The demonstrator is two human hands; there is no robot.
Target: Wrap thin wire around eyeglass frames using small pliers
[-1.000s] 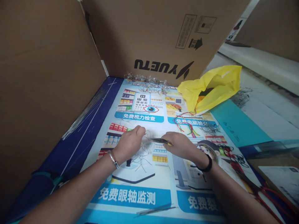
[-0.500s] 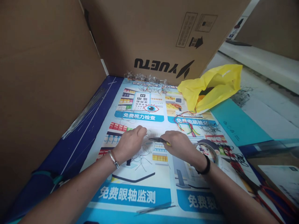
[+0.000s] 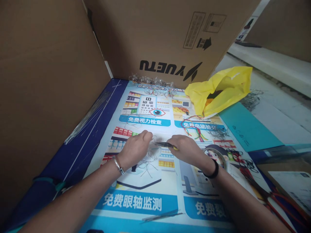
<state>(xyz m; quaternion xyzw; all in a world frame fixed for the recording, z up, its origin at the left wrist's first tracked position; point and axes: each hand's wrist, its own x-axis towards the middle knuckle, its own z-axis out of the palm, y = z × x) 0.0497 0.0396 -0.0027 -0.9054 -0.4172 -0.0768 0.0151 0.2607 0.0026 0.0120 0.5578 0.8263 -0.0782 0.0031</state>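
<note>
Left hand [image 3: 136, 147] pinched shut, seemingly on thin wire [image 3: 152, 155]; wire loops beside and below it, over printed poster [image 3: 170, 182]. Right hand [image 3: 186, 149] closed around pliers [image 3: 164, 144], tips at wire; bite cannot be told. Best: firm pinch near tips, steady pressure, loose ends clear.

Silver bangle [image 3: 118, 165] left, black wristband [image 3: 215, 170] right.
</note>
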